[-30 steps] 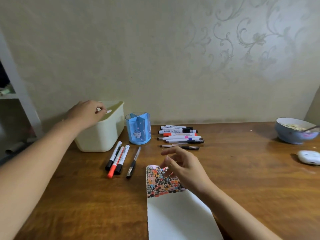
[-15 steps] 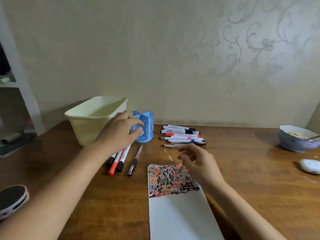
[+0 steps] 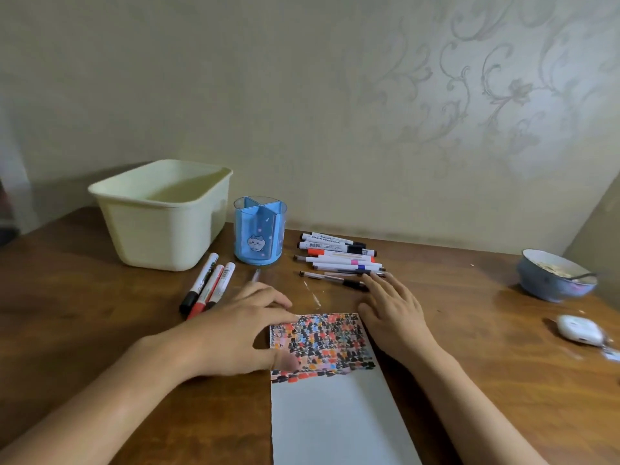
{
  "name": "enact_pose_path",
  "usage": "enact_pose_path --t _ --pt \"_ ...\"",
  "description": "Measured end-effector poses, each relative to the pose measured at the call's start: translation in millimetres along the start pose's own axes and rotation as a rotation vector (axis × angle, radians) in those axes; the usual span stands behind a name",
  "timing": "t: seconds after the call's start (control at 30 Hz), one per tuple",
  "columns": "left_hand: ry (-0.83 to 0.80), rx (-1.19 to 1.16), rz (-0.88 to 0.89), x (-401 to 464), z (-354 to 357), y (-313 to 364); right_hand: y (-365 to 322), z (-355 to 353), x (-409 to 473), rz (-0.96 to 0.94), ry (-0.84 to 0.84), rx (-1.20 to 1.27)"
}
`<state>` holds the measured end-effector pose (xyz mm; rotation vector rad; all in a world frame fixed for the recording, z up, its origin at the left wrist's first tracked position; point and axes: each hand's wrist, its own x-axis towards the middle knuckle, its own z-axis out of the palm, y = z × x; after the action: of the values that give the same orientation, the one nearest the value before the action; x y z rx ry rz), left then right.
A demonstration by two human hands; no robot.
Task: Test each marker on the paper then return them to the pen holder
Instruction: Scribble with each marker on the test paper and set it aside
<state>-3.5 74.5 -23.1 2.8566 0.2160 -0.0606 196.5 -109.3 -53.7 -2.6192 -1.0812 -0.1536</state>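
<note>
Wooden table [image 3: 100, 330] holds markers [image 3: 339, 260] lying lengthwise left-right beside pen holder [image 3: 260, 234].

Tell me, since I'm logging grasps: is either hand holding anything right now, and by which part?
Nothing is held. The left hand rests at the paper's edge; the right hand lies flat, fingertips at the pens.
</note>
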Motion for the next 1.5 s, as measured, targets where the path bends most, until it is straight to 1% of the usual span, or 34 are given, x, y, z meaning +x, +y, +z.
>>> enact_pose_path --t 0.1,0.23,0.37,0.5,0.6,0.77,0.97,1.1,1.2,1.37,1.5 --pt "-0.02 0.011 0.022 1 3 -1 0 2 1 0.013 -0.043 0.004" --pt "0.024 -0.006 0.042 3 7 -5 -2 -2 -1 0.021 0.065 0.003" --pt "0.096 0.004 0.06 3 6 -7 -8 -11 -4 0.014 0.083 -0.035" --pt "0.114 0.007 0.07 3 7 -9 -8 -14 -6 0.028 0.11 0.005" --pt "0.127 0.004 0.08 3 8 -9 -13 -16 -8 0.047 0.076 0.194" --pt "0.154 0.008 0.092 3 10 -11 -27 -20 -17 0.043 -0.096 0.533" --pt "0.18 0.015 0.112 4 11 -13 -41 -25 -26 0.065 -0.235 0.844" --pt "0.277 -0.088 0.116 6 12 -8 -47 -25 -30 0.064 -0.306 1.019" --pt "0.35 -0.211 0.136 5 11 1 -52 -26 -33 0.072 -0.331 1.084" --pt "0.41 -0.215 0.113 1 12 15 -57 -31 -38 0.02 -0.371 1.138" --pt "0.476 -0.197 0.152 0 11 17 -59 -38 -42 0.016 -0.372 1.208"
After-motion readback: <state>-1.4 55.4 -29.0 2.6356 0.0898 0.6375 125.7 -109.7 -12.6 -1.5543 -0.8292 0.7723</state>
